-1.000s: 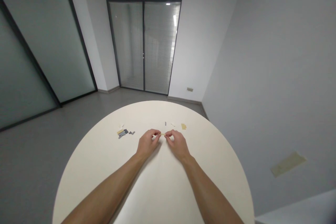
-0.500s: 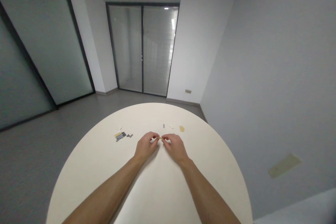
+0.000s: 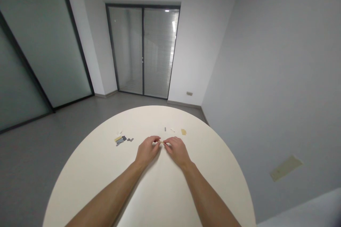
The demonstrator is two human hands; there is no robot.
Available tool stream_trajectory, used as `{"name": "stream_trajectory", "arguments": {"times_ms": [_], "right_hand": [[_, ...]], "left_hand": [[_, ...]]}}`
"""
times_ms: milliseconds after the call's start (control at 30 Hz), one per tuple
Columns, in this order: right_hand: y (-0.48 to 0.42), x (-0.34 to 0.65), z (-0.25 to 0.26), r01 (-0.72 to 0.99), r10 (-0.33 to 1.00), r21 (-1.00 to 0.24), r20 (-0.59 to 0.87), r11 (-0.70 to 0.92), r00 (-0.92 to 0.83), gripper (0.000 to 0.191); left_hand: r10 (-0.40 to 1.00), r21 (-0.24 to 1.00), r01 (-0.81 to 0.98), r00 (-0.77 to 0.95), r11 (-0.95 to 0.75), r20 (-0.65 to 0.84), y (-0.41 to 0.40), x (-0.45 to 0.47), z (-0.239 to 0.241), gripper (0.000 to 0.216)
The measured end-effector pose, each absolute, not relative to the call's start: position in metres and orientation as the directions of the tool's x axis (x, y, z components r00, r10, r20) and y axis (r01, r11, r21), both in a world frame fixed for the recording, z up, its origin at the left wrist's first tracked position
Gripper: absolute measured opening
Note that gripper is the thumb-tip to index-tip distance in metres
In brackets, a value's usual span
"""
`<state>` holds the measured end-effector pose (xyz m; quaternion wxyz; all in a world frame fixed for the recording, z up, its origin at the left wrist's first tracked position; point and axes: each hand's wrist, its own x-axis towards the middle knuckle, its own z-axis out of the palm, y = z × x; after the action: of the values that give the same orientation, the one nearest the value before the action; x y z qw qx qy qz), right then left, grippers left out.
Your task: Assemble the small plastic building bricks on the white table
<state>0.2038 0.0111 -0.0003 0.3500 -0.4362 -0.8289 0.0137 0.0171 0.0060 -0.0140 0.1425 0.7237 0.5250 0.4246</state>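
Note:
My left hand (image 3: 148, 148) and my right hand (image 3: 177, 149) meet fingertip to fingertip over the middle of the round table. Pinched between them is a small tan piece (image 3: 161, 142), mostly hidden by the fingers; its exact kind is too small to make out. Both hands are closed on it, one at each end. Just beyond the hands lie a small grey strip (image 3: 165, 129), a thin white piece (image 3: 173, 130) and a flat tan piece (image 3: 183, 132).
Left of my hands, a small pile of grey pieces (image 3: 120, 141) lies with a yellow piece (image 3: 117, 138), and small dark pieces (image 3: 129, 139) sit beside it. The white round table (image 3: 213, 181) stands near a grey wall (image 3: 279, 78) on the right. A glass door (image 3: 160, 53) is behind.
The view has shifted slightly, so everything sits a little lower and further left. Both hands keep their pinch on the small tan piece, with only slight finger movement.

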Motion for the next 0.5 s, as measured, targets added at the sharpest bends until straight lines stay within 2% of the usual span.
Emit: {"name": "stream_trajectory", "arguments": {"times_ms": [100,233,400,500], "right_hand": [[0.014,0.21,-0.001,0.746,0.758,-0.348,0.575,0.568,-0.309,0.013],[0.021,0.226,-0.004,0.798,0.803,-0.453,0.593,0.398,-0.064,0.016],[0.033,0.253,-0.013,0.784,0.846,-0.614,0.464,0.093,0.263,0.016],[0.039,0.265,-0.02,0.694,0.844,-0.72,0.389,0.028,0.369,0.019]], "left_hand": [[0.885,0.626,0.675,0.089,-0.39,0.456,0.005,0.017,-0.015,0.028],[0.879,0.558,0.717,0.162,-0.417,0.448,0.003,0.019,-0.014,0.029],[0.88,0.519,0.744,0.195,-0.42,0.433,0.001,0.022,-0.01,0.016],[0.871,0.502,0.75,0.199,-0.43,0.449,0.001,0.024,-0.01,0.014]]}}
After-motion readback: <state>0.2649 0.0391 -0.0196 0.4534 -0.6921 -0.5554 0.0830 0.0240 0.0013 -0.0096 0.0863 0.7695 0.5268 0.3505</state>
